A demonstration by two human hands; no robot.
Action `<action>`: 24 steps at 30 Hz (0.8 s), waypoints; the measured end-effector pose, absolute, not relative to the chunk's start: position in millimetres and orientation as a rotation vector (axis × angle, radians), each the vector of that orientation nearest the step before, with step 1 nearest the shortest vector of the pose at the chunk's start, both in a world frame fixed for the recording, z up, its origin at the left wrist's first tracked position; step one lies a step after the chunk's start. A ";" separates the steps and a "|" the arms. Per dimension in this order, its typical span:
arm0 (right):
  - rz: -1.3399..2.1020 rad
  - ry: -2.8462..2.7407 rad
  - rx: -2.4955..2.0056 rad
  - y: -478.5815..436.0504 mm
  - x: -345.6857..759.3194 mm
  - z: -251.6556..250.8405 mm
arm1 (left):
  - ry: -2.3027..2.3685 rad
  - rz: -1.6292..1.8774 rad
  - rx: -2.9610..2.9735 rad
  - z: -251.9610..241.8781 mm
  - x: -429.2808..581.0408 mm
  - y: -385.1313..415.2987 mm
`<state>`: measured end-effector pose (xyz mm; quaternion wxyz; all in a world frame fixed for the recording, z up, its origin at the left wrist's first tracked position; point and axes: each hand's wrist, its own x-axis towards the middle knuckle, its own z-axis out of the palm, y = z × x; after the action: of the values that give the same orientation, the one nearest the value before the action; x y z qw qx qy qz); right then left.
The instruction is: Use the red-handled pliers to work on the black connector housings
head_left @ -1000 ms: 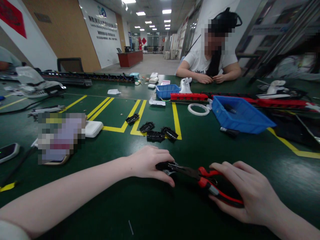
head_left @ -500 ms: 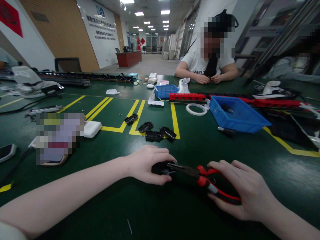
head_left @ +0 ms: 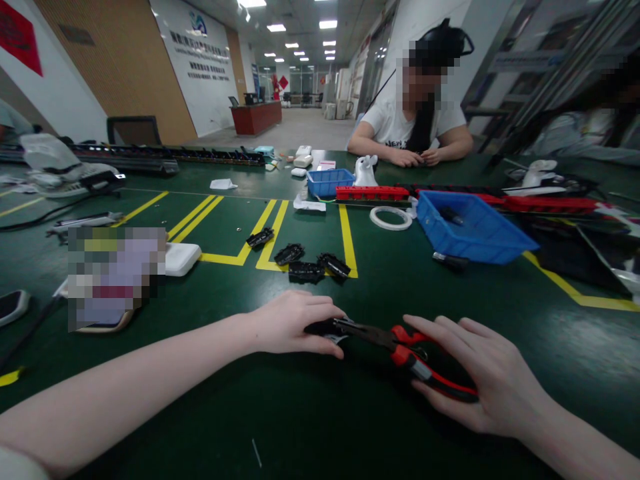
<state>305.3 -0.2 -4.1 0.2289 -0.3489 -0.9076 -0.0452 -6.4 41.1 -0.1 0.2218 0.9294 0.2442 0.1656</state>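
My left hand (head_left: 295, 323) is curled around a small black plastic part (head_left: 323, 328) resting on the green table (head_left: 320, 413). Red-handled pliers (head_left: 400, 350) lie low over the table, their dark jaws reaching into that part. My right hand (head_left: 480, 377) wraps the pliers' red and black handles from above. Several similar black parts (head_left: 305, 263) lie just beyond my hands on the yellow floor-style tape lines.
A blue bin (head_left: 475, 230) sits right of centre, a smaller blue bin (head_left: 327, 181) and a red strip (head_left: 373, 193) behind it, and a white tape ring (head_left: 391, 218). A white box (head_left: 183, 258) and a phone (head_left: 13, 305) lie left. A person sits across the table.
Both hands and the pliers shifted slightly left and away; the grip on part and pliers is unchanged.
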 end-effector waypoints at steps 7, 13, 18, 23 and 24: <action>-0.113 -2.495 -0.990 -2.6 304.1 -3.9 | 0.689 0.439 2.523 1.6 -5.6 40.9; -0.094 -2.485 -0.984 -4.2 302.6 -2.4 | 0.680 0.425 2.487 -0.3 -5.4 43.0; -0.105 -2.510 -0.989 -2.1 304.7 -3.1 | 0.679 0.408 2.473 -1.2 -5.8 43.9; -0.181 -2.550 -0.915 4.2 309.5 -7.7 | 0.680 0.415 2.480 -1.2 -6.0 43.8; -0.193 -2.547 -0.905 5.3 309.6 -7.8 | 0.677 0.420 2.478 -1.2 -5.9 43.8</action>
<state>309.6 5.3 -7.8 0.2141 -0.3262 -0.9181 -0.0694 -5.9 43.8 -1.2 0.2661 0.9176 0.2509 0.1554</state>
